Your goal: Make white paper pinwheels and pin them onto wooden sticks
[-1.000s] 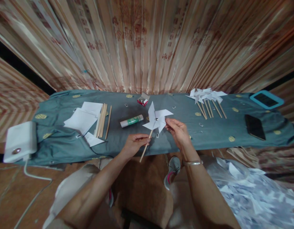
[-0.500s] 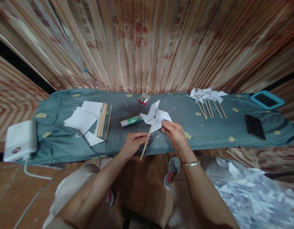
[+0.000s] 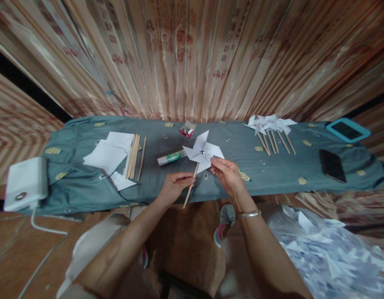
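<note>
So the left hand (image 3: pixel 174 187) was closed round the thin wooden stick (image 3: pixel 189 193) of a white paper pinwheel (image 3: pixel 202 153), pinching it about halfway along. The stick's long axis ran on a slant, with the bare end down and left toward the person and the paper head up and right, away from them. The head sat over the near half of the grey-green cloth-covered table (image 3: pixel 86 187), its silver pin facing up at the camera. The right hand (image 3: pixel 227 174) had its fingertips closed on the lower right blade.

A white glue stick with a green label (image 3: pixel 171 157) lay just left of the head, and a small red box (image 3: pixel 186 131) was behind it. Loose wooden sticks (image 3: pixel 134 155) and white paper squares (image 3: pixel 107 153) were off to the left. A pile of finished white pinwheels (image 3: pixel 271 126) was well over on the right.
</note>
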Demonstrator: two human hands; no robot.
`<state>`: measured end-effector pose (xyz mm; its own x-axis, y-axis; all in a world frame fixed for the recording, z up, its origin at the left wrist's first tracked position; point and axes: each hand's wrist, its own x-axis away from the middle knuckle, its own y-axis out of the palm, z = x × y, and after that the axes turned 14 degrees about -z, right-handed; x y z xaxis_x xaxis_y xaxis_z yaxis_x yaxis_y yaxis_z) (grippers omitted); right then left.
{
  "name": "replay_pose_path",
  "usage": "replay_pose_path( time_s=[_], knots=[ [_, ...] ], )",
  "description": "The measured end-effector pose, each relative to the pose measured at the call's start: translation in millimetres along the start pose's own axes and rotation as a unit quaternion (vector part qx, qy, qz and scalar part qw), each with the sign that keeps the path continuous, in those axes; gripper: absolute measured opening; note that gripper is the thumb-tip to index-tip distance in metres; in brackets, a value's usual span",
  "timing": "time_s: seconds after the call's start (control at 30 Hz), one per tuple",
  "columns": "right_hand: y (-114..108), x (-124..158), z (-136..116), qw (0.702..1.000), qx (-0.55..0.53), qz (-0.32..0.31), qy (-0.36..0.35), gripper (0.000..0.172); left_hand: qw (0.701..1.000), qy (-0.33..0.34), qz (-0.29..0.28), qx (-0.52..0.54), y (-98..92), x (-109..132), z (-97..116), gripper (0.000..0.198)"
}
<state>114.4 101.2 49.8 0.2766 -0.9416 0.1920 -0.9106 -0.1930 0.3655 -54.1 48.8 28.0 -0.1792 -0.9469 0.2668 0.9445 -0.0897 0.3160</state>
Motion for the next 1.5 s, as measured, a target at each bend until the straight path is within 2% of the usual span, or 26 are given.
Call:
replay_pose_path(
  time_s=[0.37, 0.53, 0.73, 0.87, 1.0, 1.07, 1.13, 1.23, 1.33, 1.5],
  knots=[
    [9.2, 4.4, 11.9, 0.999, 0.041, -0.015, 0.014, 0.039, 1.000, 0.017, -0.001, 0.013, 3.3, -1.8, -0.9, 0.035],
    [13.4, 14.7, 16.2, 0.993, 0.107, -0.049, 0.002, 0.037, 0.998, 0.044, 0.009, 0.034, 6.3, -3.4, 3.0, 0.033],
    [27.4, 31.8, 28.4, 0.980, 0.170, -0.100, 0.006, 0.033, 0.994, 0.066, 0.046, 0.070, 8.9, -8.3, 7.8, 0.031],
    [32.8, 35.3, 35.3, 0.978, 0.189, -0.092, -0.003, 0.030, 0.992, 0.063, 0.047, 0.100, 10.9, -10.5, 9.4, 0.031],
    [22.4, 30.0, 33.6, 0.969, 0.240, -0.064, -0.019, 0.033, 0.990, 0.059, 0.039, 0.122, 13.0, -9.9, 12.2, 0.035],
    [10.0, 22.9, 26.8, 0.952, 0.303, -0.034, -0.024, 0.038, 0.991, 0.052, 0.036, 0.121, 13.8, -9.0, 13.8, 0.036],
    [-6.2, 12.2, 15.2, 0.913, 0.407, 0.012, -0.024, 0.045, 0.991, 0.045, 0.033, 0.120, 14.3, -8.0, 14.9, 0.037],
    [-34.2, -8.4, -9.6, 0.880, 0.471, 0.060, -0.015, 0.047, 0.992, 0.043, 0.026, 0.114, 14.4, -6.3, 14.1, 0.036],
    [-63.6, -29.8, -38.0, 0.831, 0.545, 0.113, 0.014, 0.037, 0.994, 0.044, 0.012, 0.096, 14.5, -3.6, 11.0, 0.034],
    [-112.4, -57.5, -77.0, 0.726, 0.653, 0.189, 0.107, 0.016, 0.998, 0.019, 0.000, 0.067, 14.8, 1.6, 4.3, 0.028]
  ],
)
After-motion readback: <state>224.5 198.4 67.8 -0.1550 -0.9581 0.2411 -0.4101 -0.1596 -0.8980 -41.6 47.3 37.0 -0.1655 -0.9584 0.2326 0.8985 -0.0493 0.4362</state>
